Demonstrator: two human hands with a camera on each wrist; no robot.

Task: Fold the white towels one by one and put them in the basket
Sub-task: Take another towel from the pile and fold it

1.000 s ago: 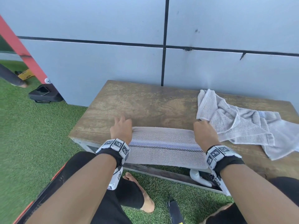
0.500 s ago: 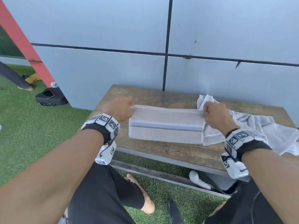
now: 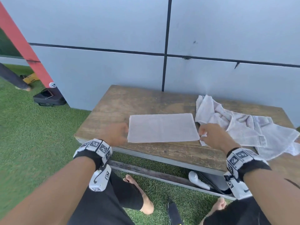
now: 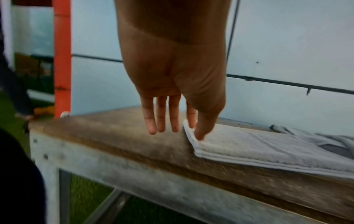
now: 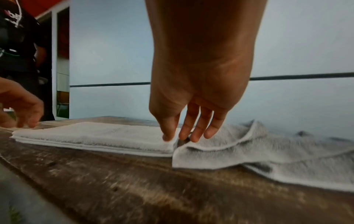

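The folded towel (image 3: 162, 127) lies flat on the counter (image 3: 129, 103) between the grips, left grip (image 3: 117, 133) pinching its edge, right grip (image 3: 211, 137) released with thumb resting on it; next seems another fold or lifting it to the unseen basket, minding loose towels (image 3: 243, 127) touching beside the right grip.

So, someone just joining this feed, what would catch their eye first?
First the folded towel, a neat white rectangle lying flat in the middle of the wooden table. The left hand pinches its left corner, and the right hand rests its thumb on the right end. Just to the right of it sprawls a crumpled heap of unfolded towels. No basket is in view.
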